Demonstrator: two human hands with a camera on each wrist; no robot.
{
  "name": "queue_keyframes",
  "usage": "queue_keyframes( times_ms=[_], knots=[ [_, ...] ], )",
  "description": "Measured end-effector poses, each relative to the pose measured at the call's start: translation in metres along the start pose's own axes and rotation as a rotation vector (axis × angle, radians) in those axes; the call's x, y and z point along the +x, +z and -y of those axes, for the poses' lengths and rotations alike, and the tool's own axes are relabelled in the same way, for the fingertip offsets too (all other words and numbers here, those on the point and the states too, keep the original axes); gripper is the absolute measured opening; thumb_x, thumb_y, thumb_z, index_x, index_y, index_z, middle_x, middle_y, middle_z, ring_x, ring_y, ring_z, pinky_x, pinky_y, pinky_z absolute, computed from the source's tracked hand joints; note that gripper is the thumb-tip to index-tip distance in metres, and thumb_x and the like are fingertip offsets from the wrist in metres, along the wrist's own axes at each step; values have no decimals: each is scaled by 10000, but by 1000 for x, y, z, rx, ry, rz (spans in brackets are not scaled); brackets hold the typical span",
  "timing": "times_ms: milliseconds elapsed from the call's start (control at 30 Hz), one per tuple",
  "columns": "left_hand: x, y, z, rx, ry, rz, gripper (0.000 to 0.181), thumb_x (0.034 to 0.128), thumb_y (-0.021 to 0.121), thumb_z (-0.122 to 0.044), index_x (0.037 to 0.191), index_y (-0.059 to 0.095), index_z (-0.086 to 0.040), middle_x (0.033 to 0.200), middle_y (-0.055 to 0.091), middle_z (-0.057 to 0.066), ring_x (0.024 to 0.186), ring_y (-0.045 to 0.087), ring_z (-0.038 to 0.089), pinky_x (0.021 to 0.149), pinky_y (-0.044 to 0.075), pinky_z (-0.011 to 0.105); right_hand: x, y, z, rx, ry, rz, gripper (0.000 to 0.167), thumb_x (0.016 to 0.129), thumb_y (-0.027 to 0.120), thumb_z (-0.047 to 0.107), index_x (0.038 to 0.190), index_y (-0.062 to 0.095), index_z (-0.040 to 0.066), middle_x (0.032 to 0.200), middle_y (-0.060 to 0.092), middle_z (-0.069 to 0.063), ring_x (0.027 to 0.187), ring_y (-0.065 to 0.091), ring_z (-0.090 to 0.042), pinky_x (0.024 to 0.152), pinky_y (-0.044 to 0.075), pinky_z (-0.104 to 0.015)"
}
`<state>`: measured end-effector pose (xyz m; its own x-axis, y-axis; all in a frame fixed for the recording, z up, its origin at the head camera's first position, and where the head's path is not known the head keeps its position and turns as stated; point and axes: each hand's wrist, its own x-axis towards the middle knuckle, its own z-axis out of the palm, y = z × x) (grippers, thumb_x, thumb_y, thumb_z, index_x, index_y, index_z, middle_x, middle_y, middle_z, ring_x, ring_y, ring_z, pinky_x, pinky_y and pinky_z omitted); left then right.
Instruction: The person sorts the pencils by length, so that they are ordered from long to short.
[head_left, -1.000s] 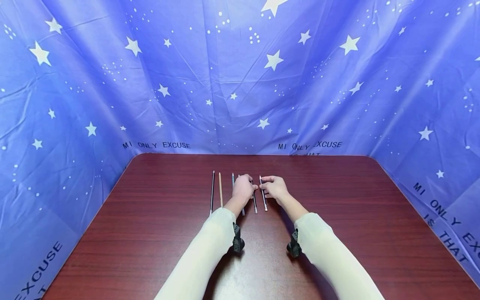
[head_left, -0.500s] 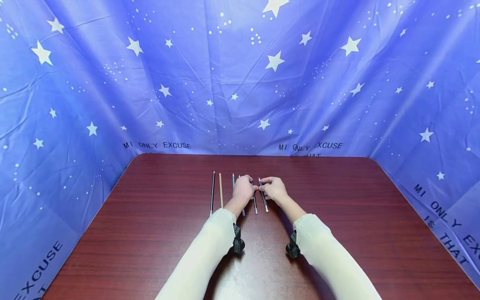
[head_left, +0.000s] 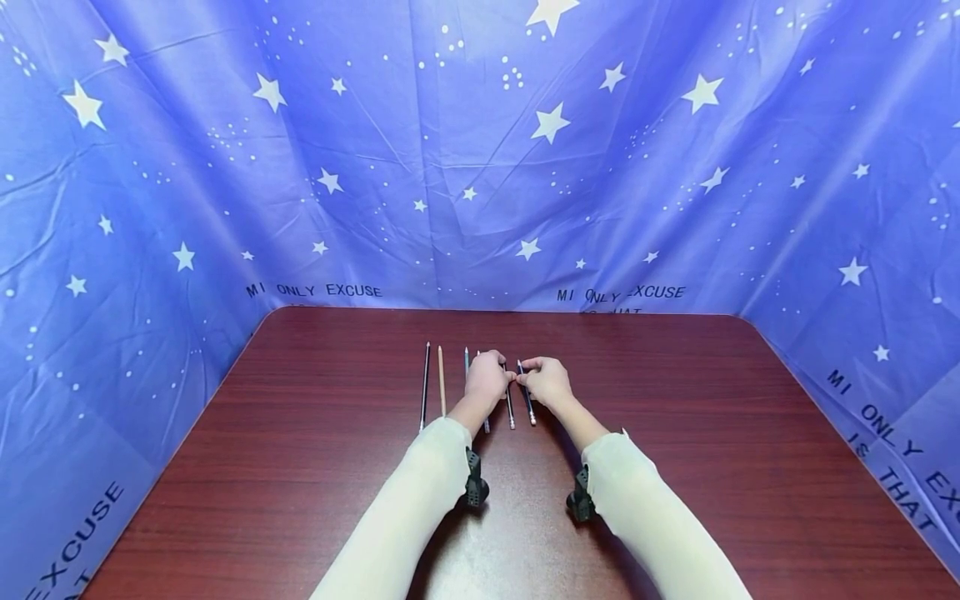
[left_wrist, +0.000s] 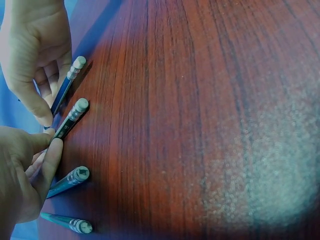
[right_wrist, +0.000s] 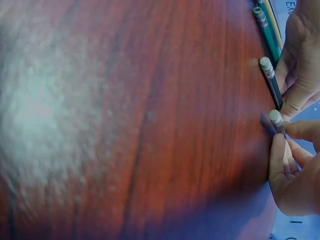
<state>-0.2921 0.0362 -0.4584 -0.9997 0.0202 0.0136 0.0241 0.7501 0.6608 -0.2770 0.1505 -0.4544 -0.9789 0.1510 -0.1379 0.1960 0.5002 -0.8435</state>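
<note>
My left hand (head_left: 486, 377) pinches a black pencil (left_wrist: 66, 127) between thumb and finger, in the middle of a row of pencils on the table. Just to its right, my right hand (head_left: 547, 381) pinches a dark blue pencil (left_wrist: 62, 95) near its far end. The two hands almost touch. Both pencils have white erasers pointing toward me; the right one's eraser (right_wrist: 275, 118) shows in the right wrist view. Left of the hands lie a dark pencil (head_left: 426, 379), a tan pencil (head_left: 442, 379) and greenish pencils (left_wrist: 70, 181), partly hidden by my left hand and arm.
The reddish-brown wooden table (head_left: 675, 400) extends on both sides of the row. Around its back and sides hangs a blue cloth (head_left: 480, 167) printed with white stars and lettering. Light glares off the table's near part.
My right hand has shifted slightly left and toward me, bringing the dark blue pencil's far end closer to the left hand. The left hand stays in place on the black pencil.
</note>
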Motion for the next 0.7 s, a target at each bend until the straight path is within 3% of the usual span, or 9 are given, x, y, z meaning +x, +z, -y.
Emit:
queue_keyframes(
  times_ms=[67,267,433,700],
  knots=[
    [0,0,0,1,1,3,301,824,715,-216,1066,642,-53,921,716,67,621,667,144,792,565,288,0,0,0,-1,-1,-6,253,821,681,75,1062,670,0,725,622,-46,476,499,-71,407,432,-161],
    [1,0,0,36,0,-7,294,824,714,-230,1063,657,-67,1003,705,56,851,666,173,789,564,285,0,2,-2,-33,-28,-24,249,812,695,101,1043,683,10,720,641,-34,491,495,-64,426,427,-156],
    [0,0,0,5,-8,6,295,834,705,-212,1075,646,-53,1011,703,74,758,681,177,755,576,270,1,3,-3,-88,-32,-40,248,813,700,149,1037,696,43,672,612,6,499,491,-68,440,394,-163],
    [0,-1,-1,28,11,-12,293,819,716,-210,1057,655,-51,1018,701,76,909,661,206,812,559,310,-1,3,-2,-173,-35,-67,238,810,705,203,1019,716,91,936,712,-70,767,592,-172,590,403,-208]
  ],
)
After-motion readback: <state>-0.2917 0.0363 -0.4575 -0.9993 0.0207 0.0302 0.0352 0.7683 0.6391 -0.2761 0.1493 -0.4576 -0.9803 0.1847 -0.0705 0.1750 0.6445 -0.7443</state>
